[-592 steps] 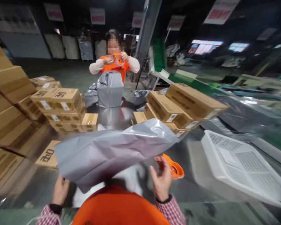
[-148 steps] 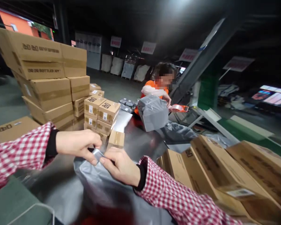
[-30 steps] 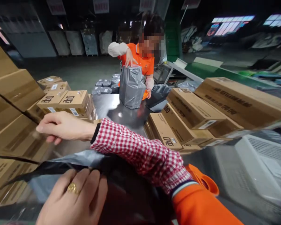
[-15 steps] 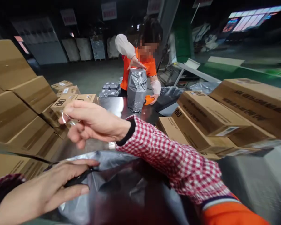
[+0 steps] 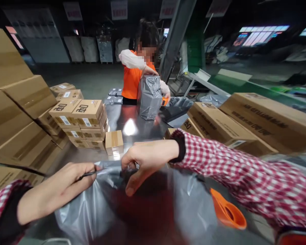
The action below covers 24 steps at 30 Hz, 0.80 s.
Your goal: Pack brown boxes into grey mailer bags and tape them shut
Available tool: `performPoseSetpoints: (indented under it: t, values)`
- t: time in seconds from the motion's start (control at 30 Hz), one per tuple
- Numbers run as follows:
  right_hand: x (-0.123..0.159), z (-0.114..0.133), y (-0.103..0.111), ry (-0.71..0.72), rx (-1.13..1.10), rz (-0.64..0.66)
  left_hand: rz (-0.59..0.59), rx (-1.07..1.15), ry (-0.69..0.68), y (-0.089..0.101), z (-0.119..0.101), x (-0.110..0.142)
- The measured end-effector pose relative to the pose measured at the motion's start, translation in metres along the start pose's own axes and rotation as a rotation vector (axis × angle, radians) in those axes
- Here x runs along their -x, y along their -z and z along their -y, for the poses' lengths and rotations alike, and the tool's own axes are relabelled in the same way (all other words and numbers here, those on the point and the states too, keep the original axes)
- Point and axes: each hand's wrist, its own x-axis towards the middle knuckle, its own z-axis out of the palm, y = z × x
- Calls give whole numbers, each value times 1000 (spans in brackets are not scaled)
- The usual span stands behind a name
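The left hand has its fingers closed on the edge of the gray plastic bag, seemingly to steady it; the fingers of the right hand curl at its far edge, but whether they grip cannot be told. Glossy and creased, with a dark middle, the bag spreads at the near side of the tabletop, the orange tape dispenser to its right, perhaps for easy reach.
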Motion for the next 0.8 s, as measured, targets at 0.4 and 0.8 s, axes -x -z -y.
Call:
performPoseSetpoints:
  t: [0.4,0.8]
  values:
    - [5,-30,-31,-77,-19,-121,179,101,228,13,36,-9]
    - [2,-23,-37,-66,-41,-175,160,168,338,66,38,-14]
